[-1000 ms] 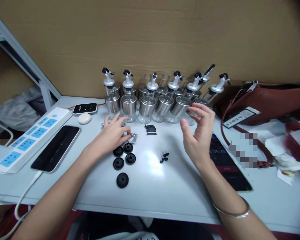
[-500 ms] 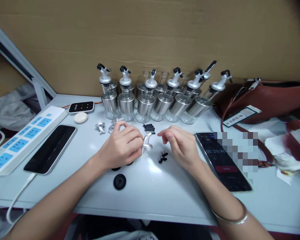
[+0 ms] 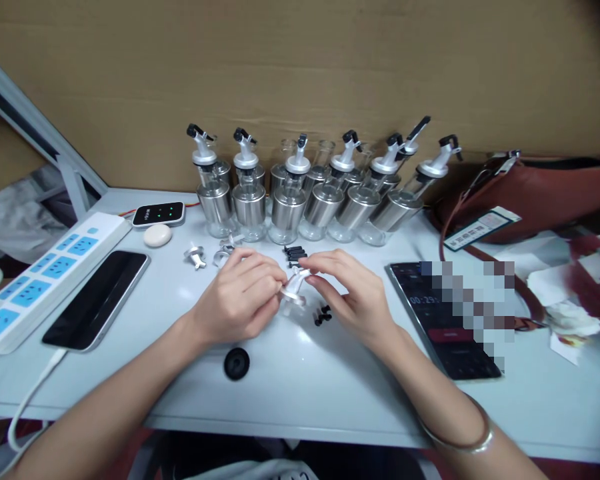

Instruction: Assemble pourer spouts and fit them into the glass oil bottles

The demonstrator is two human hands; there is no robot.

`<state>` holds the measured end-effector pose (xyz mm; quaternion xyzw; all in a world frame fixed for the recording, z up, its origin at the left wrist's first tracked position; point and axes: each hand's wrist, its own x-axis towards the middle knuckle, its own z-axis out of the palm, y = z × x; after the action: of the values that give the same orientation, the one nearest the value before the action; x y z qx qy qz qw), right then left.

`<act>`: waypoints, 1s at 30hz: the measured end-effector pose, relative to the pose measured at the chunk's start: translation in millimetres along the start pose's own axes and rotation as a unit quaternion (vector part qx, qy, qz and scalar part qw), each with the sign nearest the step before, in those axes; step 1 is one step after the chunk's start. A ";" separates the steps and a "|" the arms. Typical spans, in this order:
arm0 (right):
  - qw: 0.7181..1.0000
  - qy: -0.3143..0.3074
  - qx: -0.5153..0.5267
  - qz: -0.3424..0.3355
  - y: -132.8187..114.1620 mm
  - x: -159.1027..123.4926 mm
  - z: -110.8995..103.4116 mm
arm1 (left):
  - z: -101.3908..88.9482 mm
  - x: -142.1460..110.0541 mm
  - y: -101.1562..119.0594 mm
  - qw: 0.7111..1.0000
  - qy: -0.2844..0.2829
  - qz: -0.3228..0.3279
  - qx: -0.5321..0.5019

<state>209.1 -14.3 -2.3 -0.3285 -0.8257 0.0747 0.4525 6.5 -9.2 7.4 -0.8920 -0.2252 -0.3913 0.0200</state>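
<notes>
My left hand (image 3: 243, 293) is closed on a silver pourer spout (image 3: 294, 288), gripping it by its flanged side. The thumb and fingers of my right hand (image 3: 357, 293) pinch the spout's narrow end. Beneath it on the table lie small black stoppers (image 3: 323, 315). Behind are several thin black levers (image 3: 295, 255) in a row. More silver spouts (image 3: 196, 256) rest to the left of my left hand, partly hidden by it. One round black ring (image 3: 237, 364) lies in front of my left hand.
Several glass bottles with steel sleeves (image 3: 287, 210) stand along the back, many topped with pourers. On the left are a power strip (image 3: 35, 283), a phone (image 3: 97, 300), a white round case (image 3: 157, 235) and a small device (image 3: 159, 214). A timer phone (image 3: 445, 333) and brown bag (image 3: 545, 200) occupy the right.
My right hand has moved left and now pinches the spout's narrow end. The spout has tilted to the right in my left hand. The view has shifted slightly.
</notes>
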 end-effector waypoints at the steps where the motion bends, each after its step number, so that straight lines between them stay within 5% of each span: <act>1: 1.000 0.000 0.006 0.004 0.0 0.2 0.0 | 0.1 0.2 0.0 1.000 -0.001 -0.002 -0.001; 14: 0.997 -0.057 0.033 0.048 3.9 4.9 -7.7 | 3.7 -0.6 -3.6 0.993 -0.094 0.026 0.066; 20: 0.941 -0.243 0.095 0.214 20.1 4.5 -30.6 | 4.8 -0.8 -3.0 0.992 -0.104 0.039 0.062; 24: 0.904 -0.342 0.103 0.237 35.6 -1.0 -42.9 | 4.0 -0.7 -2.7 0.992 -0.103 0.039 0.062; 30: 0.882 -0.391 0.099 0.245 43.3 -7.2 -43.2 | 2.4 0.5 -2.8 0.993 -0.093 0.042 0.067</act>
<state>266.8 7.2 -0.6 -0.4180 -0.8169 0.3870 0.0901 7.2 -6.0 5.7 -0.9298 -0.2142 -0.2899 0.0748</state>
